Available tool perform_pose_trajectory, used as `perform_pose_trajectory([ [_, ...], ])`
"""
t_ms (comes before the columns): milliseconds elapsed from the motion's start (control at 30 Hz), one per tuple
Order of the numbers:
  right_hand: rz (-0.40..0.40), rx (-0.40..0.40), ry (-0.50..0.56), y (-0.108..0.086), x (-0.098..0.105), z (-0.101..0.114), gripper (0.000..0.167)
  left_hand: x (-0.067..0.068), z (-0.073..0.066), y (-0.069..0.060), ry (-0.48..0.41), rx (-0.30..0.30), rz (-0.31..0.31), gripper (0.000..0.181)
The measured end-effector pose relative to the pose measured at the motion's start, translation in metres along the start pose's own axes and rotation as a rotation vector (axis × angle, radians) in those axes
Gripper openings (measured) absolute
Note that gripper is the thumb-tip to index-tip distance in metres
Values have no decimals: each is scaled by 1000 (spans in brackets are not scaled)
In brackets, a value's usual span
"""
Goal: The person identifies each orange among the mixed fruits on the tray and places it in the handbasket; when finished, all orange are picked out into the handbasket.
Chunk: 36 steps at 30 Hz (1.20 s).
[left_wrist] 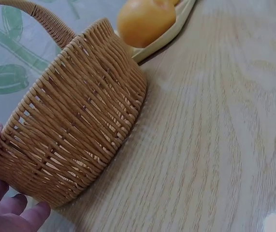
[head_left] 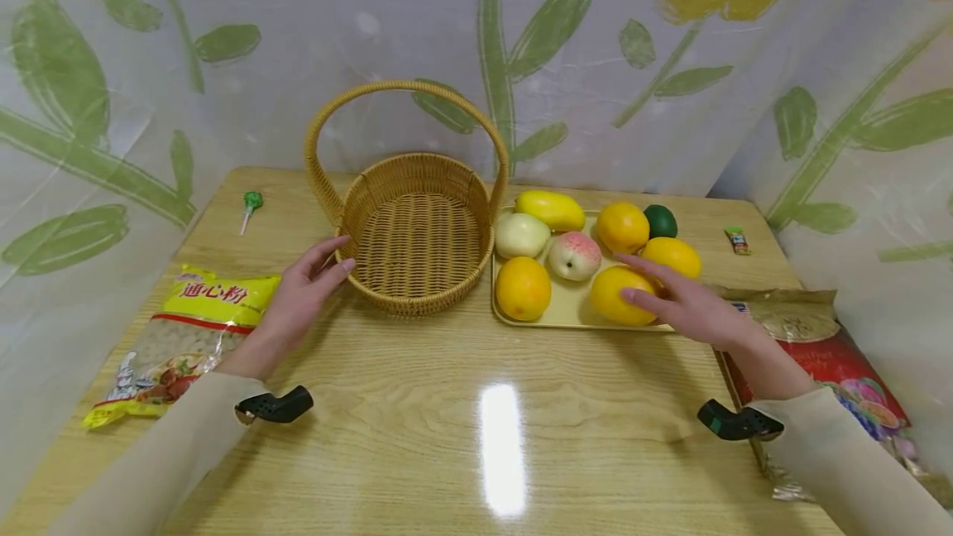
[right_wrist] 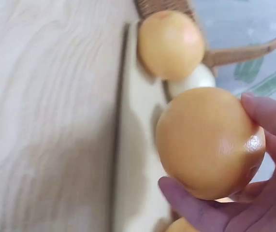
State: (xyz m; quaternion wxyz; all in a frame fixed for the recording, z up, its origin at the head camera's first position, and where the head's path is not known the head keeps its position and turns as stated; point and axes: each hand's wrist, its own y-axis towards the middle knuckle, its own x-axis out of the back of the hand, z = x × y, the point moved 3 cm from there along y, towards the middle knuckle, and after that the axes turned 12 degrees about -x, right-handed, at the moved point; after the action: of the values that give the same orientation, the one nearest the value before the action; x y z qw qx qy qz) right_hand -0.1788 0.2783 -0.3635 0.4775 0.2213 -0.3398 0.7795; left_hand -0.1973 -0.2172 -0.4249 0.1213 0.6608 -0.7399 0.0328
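A round woven basket [head_left: 420, 296] with a tall arched handle stands upright left of centre. At its left side is my left hand [head_left: 298, 292], fingertips against the rim and wall; the left wrist view shows these fingers [left_wrist: 36, 212] loosely bent beside the weave [left_wrist: 75, 111]. My right hand [head_left: 688, 304] grips a yellow-orange fruit [head_left: 620, 296] at the front right of a pale yellow tray [head_left: 566, 317]. Seen from the right wrist, thumb and fingers lie on opposite sides of this fruit [right_wrist: 208, 142]. Its underside is hidden.
Also on the tray are a peach [head_left: 575, 256], a pale round fruit [head_left: 523, 236], a yellow mango [head_left: 551, 211], a green fruit [head_left: 660, 222] and several orange ones. A pasta bag [head_left: 193, 329] and lollipop [head_left: 253, 201] lie left; a red bag [head_left: 841, 362] and small candy [head_left: 737, 240] right.
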Motion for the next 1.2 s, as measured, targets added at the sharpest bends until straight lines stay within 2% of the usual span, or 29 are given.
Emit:
perform_pose_trajectory([
  [133,70,5,72,-3,5,21,54,0,1,1,23,-5,6,69],
  [233,76,27,112,-1,6,42,52,0,2,1,23,-3,-5,68],
  [300,67,12,144,3,5,56,53,1,3,2,19,-1,-16,67],
  [433,100,-24,276,16,-1,84,58,0,3,2,12,-2,-30,63],
  [567,160,12,359,39,-12,114,60,0,2,2,-11,-12,-29,64],
  [767,222,95,304,85,-42,157,57,-2,-1,0,-38,-9,-29,64],
  [900,226,95,165,122,-63,184,58,-2,-3,-2,-32,0,-38,64],
  [1033,166,87,63,164,-77,203,57,-2,-2,-2,-37,-6,-34,64],
  [1200,80,27,77,202,-91,211,57,-2,-1,0,-45,-26,-23,63],
])
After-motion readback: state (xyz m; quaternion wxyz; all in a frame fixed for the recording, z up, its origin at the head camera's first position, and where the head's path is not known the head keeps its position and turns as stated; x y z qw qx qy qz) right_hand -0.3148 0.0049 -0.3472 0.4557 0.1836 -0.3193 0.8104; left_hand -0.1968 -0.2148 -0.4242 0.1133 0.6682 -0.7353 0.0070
